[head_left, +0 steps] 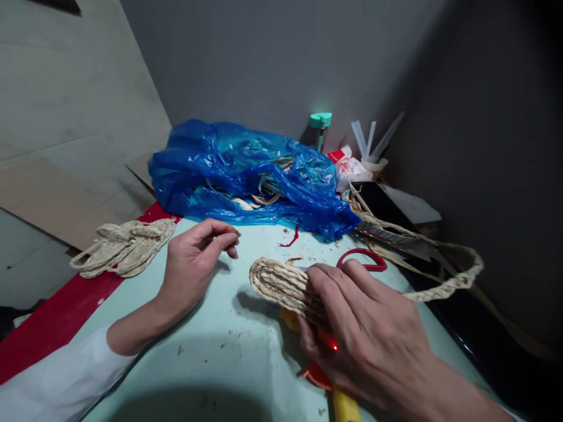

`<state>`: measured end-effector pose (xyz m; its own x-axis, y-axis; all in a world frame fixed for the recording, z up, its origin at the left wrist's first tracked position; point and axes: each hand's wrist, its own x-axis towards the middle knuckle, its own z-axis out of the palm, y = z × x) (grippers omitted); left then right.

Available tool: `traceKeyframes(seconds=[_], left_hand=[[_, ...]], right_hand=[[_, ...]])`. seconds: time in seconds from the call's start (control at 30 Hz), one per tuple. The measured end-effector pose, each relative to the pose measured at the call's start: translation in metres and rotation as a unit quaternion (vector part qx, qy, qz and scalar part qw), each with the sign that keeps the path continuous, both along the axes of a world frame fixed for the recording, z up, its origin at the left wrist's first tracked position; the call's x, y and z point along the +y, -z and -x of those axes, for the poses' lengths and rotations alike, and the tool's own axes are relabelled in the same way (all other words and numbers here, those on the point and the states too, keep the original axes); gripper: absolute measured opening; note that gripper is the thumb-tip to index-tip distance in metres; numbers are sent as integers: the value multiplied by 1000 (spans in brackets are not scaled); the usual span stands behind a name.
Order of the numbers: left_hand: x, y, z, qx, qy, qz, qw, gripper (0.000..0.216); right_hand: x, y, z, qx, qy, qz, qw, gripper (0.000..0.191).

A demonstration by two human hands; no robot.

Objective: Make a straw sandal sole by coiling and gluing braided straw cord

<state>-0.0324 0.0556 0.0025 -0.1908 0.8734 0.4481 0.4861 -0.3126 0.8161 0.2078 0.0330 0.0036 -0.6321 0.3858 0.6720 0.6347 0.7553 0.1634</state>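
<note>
My right hand (pixel 369 328) is wrapped round a flat oval coil of braided straw cord (pixel 281 284), which I hold above the table. The cord's loose tail (pixel 453 284) loops out to the right and back. Below that hand lie yellow and orange parts of what looks like a glue gun (pixel 345 404), with a small red light glowing; the hand covers most of it. My left hand (pixel 197 258) hovers left of the coil, thumb and fingers pinched together. Whatever may be between its fingertips is too small to make out. Red scissor handles (pixel 363 258) show behind my right hand.
A blue plastic bag (pixel 241 170) with straw strands spreads across the back. More braided straw pieces (pixel 125 246) lie at the left on the red table edge (pixel 48 343). A green-capped bottle (pixel 321 121), glue sticks (pixel 369 140) and a black phone-like slab (pixel 382 205) stand back right.
</note>
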Motion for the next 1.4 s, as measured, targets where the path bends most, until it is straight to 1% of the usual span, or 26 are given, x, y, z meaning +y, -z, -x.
traceKeyframes(seconds=[0.13,0.23,0.37,0.47,0.57,0.63,0.77,0.9,1.0,1.03,1.1,1.13,1.17,1.23,1.33,1.4], left_hand=[[-4,-1,-3,0,51,36,998,14],[-7,0,-3,9,87,59,994,20],[-8,3,-2,22,104,87,991,28],[-8,3,-2,36,115,82,989,29],[-9,1,-4,47,127,57,989,29],[-10,-1,-4,65,129,19,989,25],[-9,-1,-2,110,107,-53,987,17],[-6,3,4,118,89,-80,986,18],[-6,4,6,142,90,-107,980,25],[-7,4,6,158,97,-123,975,30],[-10,1,4,208,133,-153,957,41],[-12,0,3,231,164,-182,942,44],[-15,-1,0,269,198,-184,925,47],[-19,-2,-6,335,243,-188,891,53],[-22,1,-14,418,253,-188,852,53],[-23,4,-18,438,245,-209,839,44]], right_hand=[[-3,-2,-2,-4,-29,-48,998,38],[-6,-2,-3,-9,-34,-70,997,41],[-6,-2,-4,-10,-33,-67,997,41],[-4,-2,-2,-8,-20,-56,998,38],[-2,-1,-1,-9,1,-44,999,37],[-3,0,0,-8,9,-46,999,37],[-5,1,3,-8,13,-55,998,35],[-6,3,5,-16,26,-35,999,31],[-7,8,5,-42,30,-4,999,25],[-6,9,5,-49,30,12,998,23],[-6,12,6,-57,27,42,997,20],[-6,13,6,-59,28,53,996,20],[-6,14,6,-60,31,61,996,18],[-6,15,6,-65,36,70,995,12],[-7,16,6,-77,33,70,994,3],[-8,16,6,-81,26,67,994,7]])
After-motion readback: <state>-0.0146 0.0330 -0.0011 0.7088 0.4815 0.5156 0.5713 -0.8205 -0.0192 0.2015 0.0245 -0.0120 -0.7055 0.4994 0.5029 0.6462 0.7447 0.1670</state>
